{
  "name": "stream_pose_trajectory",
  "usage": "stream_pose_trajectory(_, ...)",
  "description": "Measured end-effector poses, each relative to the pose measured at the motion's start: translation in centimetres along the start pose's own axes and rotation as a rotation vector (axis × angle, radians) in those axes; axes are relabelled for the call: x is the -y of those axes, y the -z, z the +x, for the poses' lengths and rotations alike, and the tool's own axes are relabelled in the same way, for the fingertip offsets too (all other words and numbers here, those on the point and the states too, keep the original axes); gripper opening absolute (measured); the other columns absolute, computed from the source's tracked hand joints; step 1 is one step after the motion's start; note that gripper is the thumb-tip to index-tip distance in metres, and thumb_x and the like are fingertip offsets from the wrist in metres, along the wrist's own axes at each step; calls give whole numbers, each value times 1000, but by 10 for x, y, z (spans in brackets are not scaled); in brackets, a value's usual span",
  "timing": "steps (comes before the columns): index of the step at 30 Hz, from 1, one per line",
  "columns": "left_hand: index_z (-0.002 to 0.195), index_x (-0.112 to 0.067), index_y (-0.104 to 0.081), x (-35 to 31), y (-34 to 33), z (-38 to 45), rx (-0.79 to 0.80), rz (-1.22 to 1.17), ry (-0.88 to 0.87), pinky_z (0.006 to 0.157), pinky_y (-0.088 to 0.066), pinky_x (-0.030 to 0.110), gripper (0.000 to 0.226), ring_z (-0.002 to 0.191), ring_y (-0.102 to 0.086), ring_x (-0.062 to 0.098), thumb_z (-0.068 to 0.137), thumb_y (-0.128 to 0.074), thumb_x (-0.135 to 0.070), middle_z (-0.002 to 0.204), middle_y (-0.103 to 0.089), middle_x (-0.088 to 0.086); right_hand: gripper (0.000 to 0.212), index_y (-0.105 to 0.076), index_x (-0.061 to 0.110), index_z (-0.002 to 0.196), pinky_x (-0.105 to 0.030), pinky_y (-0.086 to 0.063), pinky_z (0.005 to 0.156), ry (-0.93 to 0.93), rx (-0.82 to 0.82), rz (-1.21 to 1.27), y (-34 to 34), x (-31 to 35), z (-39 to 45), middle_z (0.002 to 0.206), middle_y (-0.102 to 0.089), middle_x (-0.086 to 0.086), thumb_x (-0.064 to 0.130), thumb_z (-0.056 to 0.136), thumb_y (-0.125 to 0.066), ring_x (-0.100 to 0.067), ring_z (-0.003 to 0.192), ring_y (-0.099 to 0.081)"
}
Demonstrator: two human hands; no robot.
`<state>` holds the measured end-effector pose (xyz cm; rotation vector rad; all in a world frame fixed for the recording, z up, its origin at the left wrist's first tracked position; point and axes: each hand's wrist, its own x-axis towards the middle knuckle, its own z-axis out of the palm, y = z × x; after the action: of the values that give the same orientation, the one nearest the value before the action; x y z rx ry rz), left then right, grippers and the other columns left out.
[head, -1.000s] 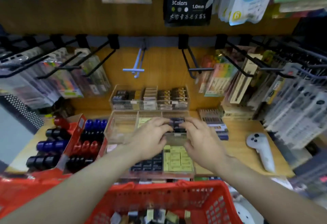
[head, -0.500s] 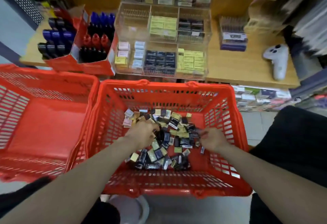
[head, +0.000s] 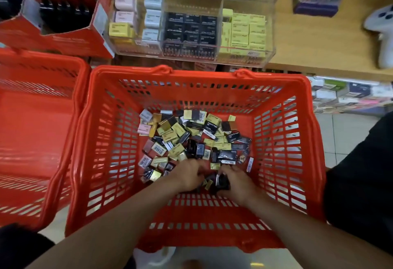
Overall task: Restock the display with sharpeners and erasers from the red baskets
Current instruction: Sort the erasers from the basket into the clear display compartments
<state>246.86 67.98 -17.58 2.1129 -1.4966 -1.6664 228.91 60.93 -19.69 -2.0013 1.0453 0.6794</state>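
— Red plastic all round: the red slatted plastic basket [head: 191, 215] sits nearest, with both bare forearms reaching down into it. What are the hands doing?

— The left hand [head: 187, 176] is down on the heap of small wrapped erasers and sharpeners [head: 191, 139], its fingers curled in among the packets; I cannot tell whether they have hold of one. The right hand [head: 238, 183] grips a few small black wrapped blocks [head: 222, 181], its fingers bent round them.

— How would those pieces handle?

— Light, I judge, and stiff enough to pinch by the flat sides, but the glossy wrappers look slippery, so a loose handful could shed a piece. A few at a time, pressed between thumb and fingers, seems safest.

— And beyond the heap?

— A second red plastic basket [head: 32, 141] stands touching the first on the left; nothing shows inside it. Farther off, on the pale wooden counter [head: 319, 45], stands the clear acrylic compartment display [head: 270, 34], with pastel blocks at the left, black ones in the middle, yellow ones at the right. Left of it is a red cardboard box of dark bottles [head: 70, 34]; at the far right lies a white handheld controller [head: 382, 34].
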Motion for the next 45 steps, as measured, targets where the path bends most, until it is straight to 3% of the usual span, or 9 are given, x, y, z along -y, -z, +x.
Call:
stream_pose_trajectory(8, 121, -19, -65, -5, -6, -4, -24, -158, 100, 96, -50, 34, 28, 114, -60, 20, 95, -55, -14, 125, -65, 4, 37, -54, 18, 116, -27, -44, 81, 52, 15, 46, 5, -4, 0, 119, -60, -3, 26, 86, -74, -21, 107, -58)
stream_pose_trajectory(13, 114, -26, -62, -24, 7, -12, -62, -499, 234, 99, -49, 33, 21, 110, -60, 18, 98, -56, -38, 121, -63, 0, 26, -49, 20, 101, -31, -52, 76, -17, -37, 330, 38, 4, -10, 101, -60, -4, 25, 89, -71, -19, 88, -61)
stream_pose_trajectory(16, 109, -21, -58, -54, 38, -33, 23, -750, 207, 78, -58, 23, 30, 91, -67, 15, 95, -55, -47, 102, -66, 4, 24, -51, 17, 98, -50, -59, 77, 81, -57, 604, 80, 34, -28, 100, -60, -9, 15, 88, -72, -30, 88, -68)
stream_pose_trajectory(21, 112, 2, -62, -120, 118, -91, -190, -949, 72, 59, -52, 22, 38, 61, -58, 14, 98, -56, -33, 74, -63, 8, 24, -52, 13, 96, -44, -57, 86, 336, -240, 682, 174, 100, -87, 97, -59, -8, 9, 85, -74, -24, 89, -63)
stream_pose_trajectory(26, 101, -4, -67, -169, 165, -166, -253, -1044, -153, 65, -55, 18, 21, 64, -63, 10, 99, -55, -21, 73, -67, 6, 25, -57, 1, 101, -14, -51, 73, 547, -359, 640, 243, 146, -164, 100, -60, -11, 21, 91, -68, 0, 83, -59)
stream_pose_trajectory(30, 101, -14, -68, -179, 166, -204, -249, -1121, -234, 70, -56, 18, 12, 77, -70, 12, 89, -67, -10, 87, -73, 5, 20, -59, 4, 103, -31, -54, 76, 592, -376, 624, 262, 154, -195, 104, -60, -17, 23, 95, -60, -13, 84, -60)
stream_pose_trajectory(36, 112, -4, -70, -178, 166, -215, -286, -1306, -306, 76, -58, 24, 30, 99, -72, 24, 84, -67, 6, 106, -74, 15, 24, -60, 8, 105, -26, -57, 69, 449, -354, 997, 274, 154, -200, 94, -68, -9, 29, 93, -61, -17, 78, -69)
stream_pose_trajectory(41, 107, 0, -70, -179, 176, -212, -279, -1416, -294, 76, -59, 27, 33, 98, -72, 26, 74, -71, 2, 105, -73, 18, 34, -61, 12, 101, -22, -55, 65, 451, -347, 1138, 281, 155, -201, 77, -69, 4, 37, 80, -67, -15, 74, -68)
stream_pose_trajectory(45, 111, -1, -64, -178, 177, -211, -228, -1536, -287, 76, -61, 37, 43, 96, -72, 27, 69, -73, -2, 104, -74, 17, 48, -62, 9, 108, -19, -54, 64, 408, -362, 1114, 280, 145, -203, 77, -68, -3, 38, 73, -74, -14, 73, -66)
